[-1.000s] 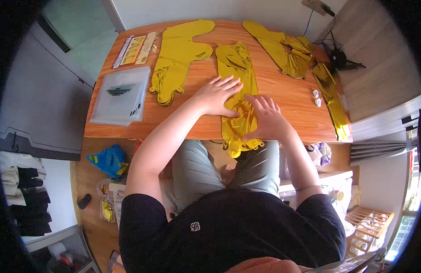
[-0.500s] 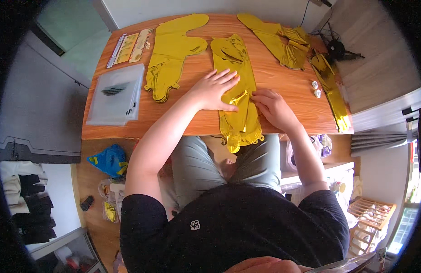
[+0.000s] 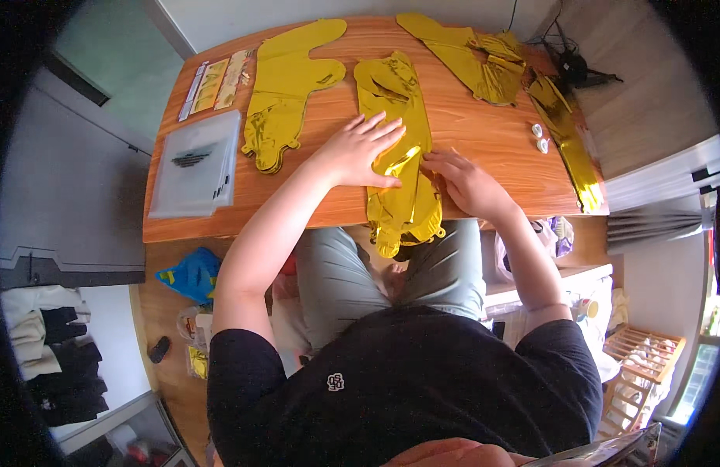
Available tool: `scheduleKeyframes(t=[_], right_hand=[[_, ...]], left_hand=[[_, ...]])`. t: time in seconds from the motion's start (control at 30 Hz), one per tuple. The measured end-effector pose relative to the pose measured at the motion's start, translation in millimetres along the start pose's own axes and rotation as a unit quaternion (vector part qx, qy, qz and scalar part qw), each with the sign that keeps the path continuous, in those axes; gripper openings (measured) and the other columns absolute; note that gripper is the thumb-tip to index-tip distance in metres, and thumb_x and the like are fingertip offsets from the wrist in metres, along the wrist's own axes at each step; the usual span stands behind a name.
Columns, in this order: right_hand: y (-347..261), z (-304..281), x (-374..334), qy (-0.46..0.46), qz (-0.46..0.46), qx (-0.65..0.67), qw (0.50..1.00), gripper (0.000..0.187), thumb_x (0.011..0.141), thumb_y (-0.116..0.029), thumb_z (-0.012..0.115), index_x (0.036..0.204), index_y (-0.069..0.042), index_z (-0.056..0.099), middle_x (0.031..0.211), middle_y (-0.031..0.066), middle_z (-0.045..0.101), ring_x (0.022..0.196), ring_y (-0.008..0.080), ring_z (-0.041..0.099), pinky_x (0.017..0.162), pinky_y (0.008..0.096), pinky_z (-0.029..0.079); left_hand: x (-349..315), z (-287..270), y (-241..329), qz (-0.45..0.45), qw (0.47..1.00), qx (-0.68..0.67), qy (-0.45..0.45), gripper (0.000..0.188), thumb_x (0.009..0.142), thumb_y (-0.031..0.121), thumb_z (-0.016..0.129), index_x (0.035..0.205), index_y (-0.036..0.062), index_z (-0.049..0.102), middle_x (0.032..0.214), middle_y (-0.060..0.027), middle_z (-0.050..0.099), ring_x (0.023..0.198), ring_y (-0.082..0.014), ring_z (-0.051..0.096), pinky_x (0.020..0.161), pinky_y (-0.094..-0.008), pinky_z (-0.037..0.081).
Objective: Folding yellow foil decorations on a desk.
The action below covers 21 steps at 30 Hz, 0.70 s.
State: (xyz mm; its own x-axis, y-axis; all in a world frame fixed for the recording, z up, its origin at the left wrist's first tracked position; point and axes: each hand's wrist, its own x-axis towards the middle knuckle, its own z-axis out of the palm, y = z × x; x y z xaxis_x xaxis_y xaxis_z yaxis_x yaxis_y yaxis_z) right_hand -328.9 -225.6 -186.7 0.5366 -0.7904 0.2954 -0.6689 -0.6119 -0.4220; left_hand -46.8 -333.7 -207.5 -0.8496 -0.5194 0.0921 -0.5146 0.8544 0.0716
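Note:
A flat gold foil balloon (image 3: 399,117) lies lengthwise on the wooden table in front of me, its tabbed near end hanging over the front edge. My left hand (image 3: 362,148) rests on its left side with the fingers spread. At the balloon's right edge is my right hand (image 3: 469,185), its fingers close together and touching the foil; whether they pinch it is hidden. To the left lies a stack of flat gold foil balloons (image 3: 286,86). Another gold foil balloon (image 3: 469,62) is at the back right, and a folded gold foil strip (image 3: 566,140) runs along the right edge.
Clear plastic bags (image 3: 192,167) are piled at the table's left, below some printed cards (image 3: 212,84). Two small white rolls (image 3: 540,138) sit toward the right. A black cable bundle (image 3: 574,70) occupies the back right corner. The table's front edge (image 3: 258,226) is just before my lap.
The whole view has shifted slightly. Both hands stay in nearly the same places on the balloon, with only a small movement of the right hand along its edge.

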Motion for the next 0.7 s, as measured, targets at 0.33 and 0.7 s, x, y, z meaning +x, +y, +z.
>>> scheduleKeyframes(t=[0.33,0.7], right_hand=[[-32.8,-25.5,-30.4,-0.075,-0.039,0.023,0.996,0.072,0.081,-0.009,0.072,0.148,-0.004,0.047,0.149,0.0225,0.051,0.137,0.0443,0.051,0.115,0.0522,0.043],[-32.1,13.5,-44.0,0.023,-0.124,-0.260,0.957,0.056,0.082,-0.020,0.065,0.139,-0.020,0.062,0.138,0.0041,0.062,0.123,0.0283,0.059,0.101,0.0444,0.051]], left_hand=[[-11.0,-7.9,31.8,0.023,0.998,-0.011,-0.050,0.110,0.085,0.077,0.062,0.166,0.0125,0.022,0.172,-0.0104,0.023,0.159,-0.0332,0.019,0.129,-0.0544,0.017],[-18.9,-7.5,54.5,0.003,0.999,-0.019,-0.049,0.108,0.089,0.077,0.057,0.166,0.0112,0.021,0.173,-0.0111,0.020,0.160,-0.0334,0.015,0.128,-0.0547,0.015]])
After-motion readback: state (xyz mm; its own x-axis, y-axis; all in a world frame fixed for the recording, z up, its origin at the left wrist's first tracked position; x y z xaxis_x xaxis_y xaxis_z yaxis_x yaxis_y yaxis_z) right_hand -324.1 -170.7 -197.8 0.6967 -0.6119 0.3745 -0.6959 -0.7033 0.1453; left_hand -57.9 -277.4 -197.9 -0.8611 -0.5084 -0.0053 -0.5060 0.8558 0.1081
